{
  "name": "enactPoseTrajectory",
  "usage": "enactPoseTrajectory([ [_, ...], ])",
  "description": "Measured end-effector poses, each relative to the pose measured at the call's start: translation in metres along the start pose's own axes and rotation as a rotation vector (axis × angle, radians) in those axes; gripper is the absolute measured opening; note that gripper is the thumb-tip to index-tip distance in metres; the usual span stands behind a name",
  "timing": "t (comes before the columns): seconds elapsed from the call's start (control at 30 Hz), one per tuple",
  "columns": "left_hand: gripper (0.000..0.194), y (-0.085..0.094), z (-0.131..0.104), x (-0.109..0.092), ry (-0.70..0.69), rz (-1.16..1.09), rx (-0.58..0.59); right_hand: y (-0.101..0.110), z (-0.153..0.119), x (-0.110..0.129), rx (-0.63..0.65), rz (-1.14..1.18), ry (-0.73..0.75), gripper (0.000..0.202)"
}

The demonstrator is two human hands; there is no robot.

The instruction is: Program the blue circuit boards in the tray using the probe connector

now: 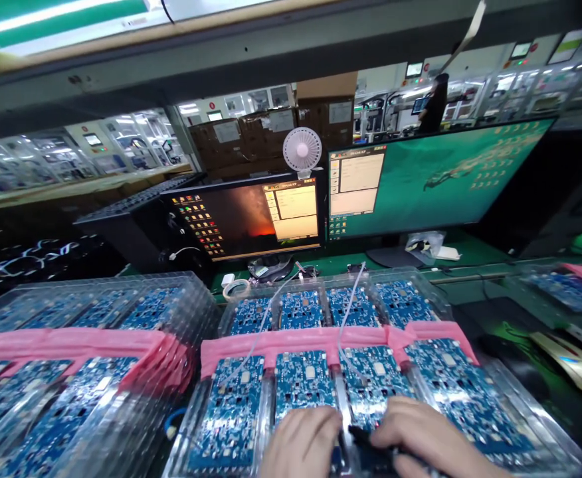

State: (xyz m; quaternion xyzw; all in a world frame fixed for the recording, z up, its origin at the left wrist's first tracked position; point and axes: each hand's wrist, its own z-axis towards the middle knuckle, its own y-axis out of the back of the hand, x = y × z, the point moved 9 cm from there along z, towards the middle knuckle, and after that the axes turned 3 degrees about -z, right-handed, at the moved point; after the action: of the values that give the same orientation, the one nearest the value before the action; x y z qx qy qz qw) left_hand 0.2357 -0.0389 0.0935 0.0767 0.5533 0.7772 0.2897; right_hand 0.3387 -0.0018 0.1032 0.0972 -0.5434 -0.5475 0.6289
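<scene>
At the bottom centre is my left hand (301,441), its fingers curled over the lower end of a blue circuit board (303,385). Something dark shows by its fingertips, but what it pinches is hidden. My right hand (420,431), just to the right, is closed round a black object (371,451) whose kind is blurred. Both hands are above a clear plastic tray (266,411) holding several blue boards in two rows. A pink foam strip (291,340) crosses the tray between the rows. Two thin pale cables (353,295) reach from the back over the boards.
On the left stands a tall stack of similar clear trays (186,299). Two monitors (241,219) and a small white fan (302,149) are behind. A tape roll (236,289), a black mouse (515,365) and a gold mouse (573,362) lie around. A person (434,106) is far back.
</scene>
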Motion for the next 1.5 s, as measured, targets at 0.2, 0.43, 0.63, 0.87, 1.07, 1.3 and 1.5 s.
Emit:
enactPoseTrajectory([
  [0.2,0.032,-0.044,0.002,-0.010,0.024,-0.009,-0.030,-0.030,0.016,-0.004,0.062,-0.009,0.080,0.027],
  [0.43,0.024,-0.088,-0.007,0.004,0.069,-0.008,0.329,-0.068,0.000,-0.024,0.361,-0.100,-0.034,0.032],
  [0.63,0.020,-0.067,0.003,0.004,0.240,-0.206,0.358,0.010,-0.020,-0.044,-0.142,0.162,-0.279,0.049],
  [0.87,0.027,-0.070,0.017,-0.011,0.183,-0.305,0.498,0.022,-0.049,-0.115,-0.248,0.069,-0.735,0.020],
  [1.07,0.025,-0.079,0.015,-0.011,0.167,-0.249,0.576,0.009,-0.049,-0.124,-0.187,0.025,-0.737,0.025],
  [1.3,0.024,-0.079,0.018,-0.011,0.140,-0.252,0.593,0.007,-0.044,-0.123,-0.144,-0.006,-0.720,0.022],
  [1.5,0.026,-0.069,0.021,-0.012,0.131,-0.283,0.522,0.019,-0.051,-0.116,-0.344,0.243,-0.859,0.026],
])
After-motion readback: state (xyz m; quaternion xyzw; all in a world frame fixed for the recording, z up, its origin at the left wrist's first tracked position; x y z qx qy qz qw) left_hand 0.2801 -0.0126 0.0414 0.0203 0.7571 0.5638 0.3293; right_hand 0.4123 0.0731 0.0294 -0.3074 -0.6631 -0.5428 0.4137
